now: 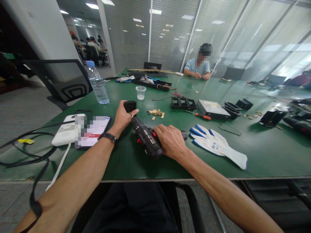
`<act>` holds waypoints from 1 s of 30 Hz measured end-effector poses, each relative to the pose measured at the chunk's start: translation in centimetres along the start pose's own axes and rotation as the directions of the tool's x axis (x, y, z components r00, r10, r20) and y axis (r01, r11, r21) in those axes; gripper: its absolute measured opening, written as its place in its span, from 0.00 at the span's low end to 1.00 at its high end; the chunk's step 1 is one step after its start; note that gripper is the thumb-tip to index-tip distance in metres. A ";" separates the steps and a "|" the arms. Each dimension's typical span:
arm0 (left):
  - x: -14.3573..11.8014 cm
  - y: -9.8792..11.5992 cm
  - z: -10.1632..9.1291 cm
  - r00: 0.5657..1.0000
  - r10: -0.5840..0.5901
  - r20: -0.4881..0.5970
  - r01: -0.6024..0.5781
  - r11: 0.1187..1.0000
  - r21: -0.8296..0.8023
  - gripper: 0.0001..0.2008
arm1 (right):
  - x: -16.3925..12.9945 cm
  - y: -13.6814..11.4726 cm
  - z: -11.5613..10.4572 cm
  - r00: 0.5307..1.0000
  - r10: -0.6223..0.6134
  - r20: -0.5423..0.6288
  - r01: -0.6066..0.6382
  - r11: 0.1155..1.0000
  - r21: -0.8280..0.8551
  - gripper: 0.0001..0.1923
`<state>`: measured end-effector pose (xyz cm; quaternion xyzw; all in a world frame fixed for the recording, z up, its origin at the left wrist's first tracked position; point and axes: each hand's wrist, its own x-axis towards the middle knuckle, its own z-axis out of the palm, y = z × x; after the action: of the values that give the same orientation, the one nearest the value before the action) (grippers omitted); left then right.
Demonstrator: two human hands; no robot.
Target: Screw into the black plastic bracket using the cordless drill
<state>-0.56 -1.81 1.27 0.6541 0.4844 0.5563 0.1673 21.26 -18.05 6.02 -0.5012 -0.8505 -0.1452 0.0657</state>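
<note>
My right hand (170, 139) is wrapped round the handle of a black cordless drill (148, 139) with red buttons, lying low over the green table. The drill's nose points forward and left, up to a small black plastic part (130, 105). That part is gripped by my left hand (124, 115), its thumb stretched toward the drill's tip. Whether the bit touches the part is hidden by the thumb and chuck. Just right of the left hand is a pile of small brass-coloured metal pieces (156, 112). A white work glove with blue fingertips (215, 142) lies right of the drill.
Left are a water bottle (98, 85), a phone (93, 132), a white power bank (65, 129) and black straps. Beyond stand a plastic cup (140, 93), black frame (184, 103), screwdriver (204, 116) and grey metal box (213, 109). A person (199, 63) sits across the green table (116, 165).
</note>
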 end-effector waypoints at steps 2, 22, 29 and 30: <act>0.0 0.0 0.0 1.000 -0.005 -0.001 0.005 1.000 -0.006 0.27 | 0.0 0.0 0.0 1.000 -0.003 0.001 0.003 1.000 0.001 0.15; -0.2 0.7 0.0 0.999 -0.040 -0.013 0.040 0.998 -0.041 0.26 | -0.1 0.1 0.4 0.999 -0.027 -0.037 0.027 1.000 -0.014 0.18; -0.1 0.2 0.2 0.999 -0.037 -0.010 0.037 0.998 -0.044 0.26 | -0.1 0.1 0.5 0.999 -0.026 -0.033 0.026 1.000 -0.009 0.16; 0.0 0.2 0.2 0.999 -0.042 -0.009 0.041 0.998 -0.046 0.26 | -0.1 0.1 0.5 0.999 -0.024 -0.032 0.024 1.000 -0.009 0.15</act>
<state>-0.30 -1.88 1.33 0.6370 0.4857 0.5672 0.1914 21.39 -17.88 5.53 -0.4888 -0.8548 -0.1575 0.0753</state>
